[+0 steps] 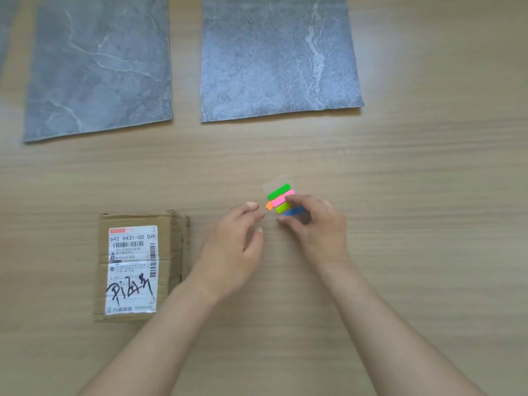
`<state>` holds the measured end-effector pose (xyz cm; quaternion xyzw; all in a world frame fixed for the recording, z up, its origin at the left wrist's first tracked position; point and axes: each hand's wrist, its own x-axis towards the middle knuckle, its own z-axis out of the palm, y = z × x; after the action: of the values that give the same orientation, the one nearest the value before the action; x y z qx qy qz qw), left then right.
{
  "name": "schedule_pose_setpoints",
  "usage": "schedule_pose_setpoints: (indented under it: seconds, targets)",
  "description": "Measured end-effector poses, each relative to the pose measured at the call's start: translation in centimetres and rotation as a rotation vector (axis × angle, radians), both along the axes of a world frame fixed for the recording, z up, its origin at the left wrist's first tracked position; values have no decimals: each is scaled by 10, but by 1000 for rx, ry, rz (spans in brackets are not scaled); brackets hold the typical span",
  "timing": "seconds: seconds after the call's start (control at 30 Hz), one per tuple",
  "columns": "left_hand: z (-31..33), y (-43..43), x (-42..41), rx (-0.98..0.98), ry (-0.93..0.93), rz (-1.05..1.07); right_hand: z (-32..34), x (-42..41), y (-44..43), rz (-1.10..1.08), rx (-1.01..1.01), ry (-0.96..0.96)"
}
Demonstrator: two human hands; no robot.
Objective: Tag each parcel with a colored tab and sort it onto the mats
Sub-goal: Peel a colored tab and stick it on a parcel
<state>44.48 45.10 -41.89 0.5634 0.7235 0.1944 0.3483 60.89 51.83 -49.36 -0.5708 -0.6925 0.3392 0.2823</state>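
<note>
A flat cardboard parcel [140, 267] with a white shipping label lies on the wooden table at the lower left. My right hand [313, 227] holds a clear sheet of colored tabs [281, 198] with green, pink, lime, blue and orange strips, fingers curled round its lower end. My left hand [237, 247] hovers just left of the sheet, fingers relaxed, fingertip close to the orange tab [269, 206]. Two grey marble-patterned mats lie further back: one at the left [97, 67], one in the middle [277, 55].
The edge of a third grey mat [4, 32] shows at the far left. Bare wooden table [428, 167] stretches to the right of the mats and hands.
</note>
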Motion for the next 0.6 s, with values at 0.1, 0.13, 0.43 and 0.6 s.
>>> schedule_pose_setpoints:
  seconds: [0.1,0.13,0.43,0.6]
  targets:
    - [-16,-1,1,56,283,-318,5,-1,3,5,-28,-10]
    - [-17,2,3,37,337,-370,6,-2,5,4,-39,-16]
    - [-33,13,4,-48,408,-451,7,3,16,111,31,-78]
    - [-34,9,5,-27,329,-422,-5,11,8,210,292,-147]
